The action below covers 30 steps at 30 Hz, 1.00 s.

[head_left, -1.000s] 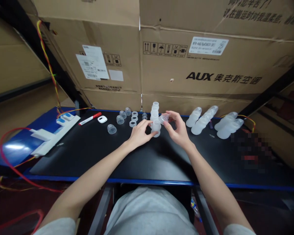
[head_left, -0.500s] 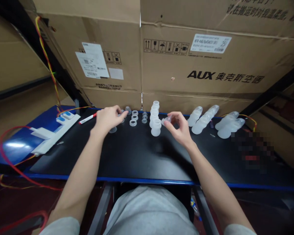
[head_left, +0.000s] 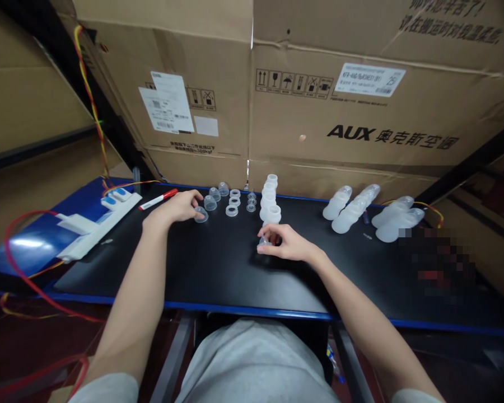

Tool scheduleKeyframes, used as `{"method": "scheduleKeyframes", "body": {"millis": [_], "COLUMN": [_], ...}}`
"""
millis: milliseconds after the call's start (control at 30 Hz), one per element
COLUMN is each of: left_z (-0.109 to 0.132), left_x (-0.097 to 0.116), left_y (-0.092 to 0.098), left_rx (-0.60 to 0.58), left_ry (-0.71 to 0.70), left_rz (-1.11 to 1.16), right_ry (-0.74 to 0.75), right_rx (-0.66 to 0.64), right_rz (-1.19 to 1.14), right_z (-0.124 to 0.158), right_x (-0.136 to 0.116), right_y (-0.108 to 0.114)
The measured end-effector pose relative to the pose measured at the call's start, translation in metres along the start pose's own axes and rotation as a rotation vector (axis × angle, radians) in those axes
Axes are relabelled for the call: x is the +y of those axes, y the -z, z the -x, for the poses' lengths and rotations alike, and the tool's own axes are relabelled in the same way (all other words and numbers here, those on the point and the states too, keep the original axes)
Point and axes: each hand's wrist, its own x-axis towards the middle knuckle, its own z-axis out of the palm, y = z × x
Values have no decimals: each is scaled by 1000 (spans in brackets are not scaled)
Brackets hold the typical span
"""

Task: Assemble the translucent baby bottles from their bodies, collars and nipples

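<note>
While the person sits at the black table, the L hand lies at far left-centre w/ its fingertips on a clear dome cap that stands on the table. Its grip has thumb & forefinger curled close at the cap, but whether they clamp it cannot be told. The R hand, nearer & right of centre, has its grip pressed together on a small clear piece, pinching it against the table top on the near side of a tall stack of translucent white parts. Left of the stack lie loose caps & white rings, all near the dome cap. At far left are a red marker & a white power strip. At right, nested rows of translucent parts lie on their sides, and cardboard boxes wall the far edge. Step in hand (judged): two-handed small-parts handling, the R hand at the piece on the table & the L hand at a cap among the loose ones. Any lift of the dome cap would call for a light, narrow pinch, since its neighbours sit close & the thin plastic prob. slides on the smooth top.
</note>
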Motion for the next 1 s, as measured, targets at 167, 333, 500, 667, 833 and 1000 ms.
{"method": "scheduleKeyframes", "body": {"millis": [167,333,500,667,833,1000], "left_z": [-12,-9,7,24,40,47], "left_x": [-8,-10,14,60,100,117], "left_y": [-9,-9,-3,-13,-44,-74], "left_rx": [103,125,309,-56,-679,-657], "left_ry": [-57,-116,-210,-436,-530,-540], "left_rz": [-9,-26,-20,533,867,1031], "right_ry": [7,21,70,174,248,339], "right_rx": [-25,-31,60,308,572,614], "right_rz": [6,-12,-28,-193,-126,82], "right_z": [-3,-4,-3,-2,0,2], "right_x": [9,6,-1,-8,-14,-14], "right_y": [-9,-15,-23,-29,-24,-18]}}
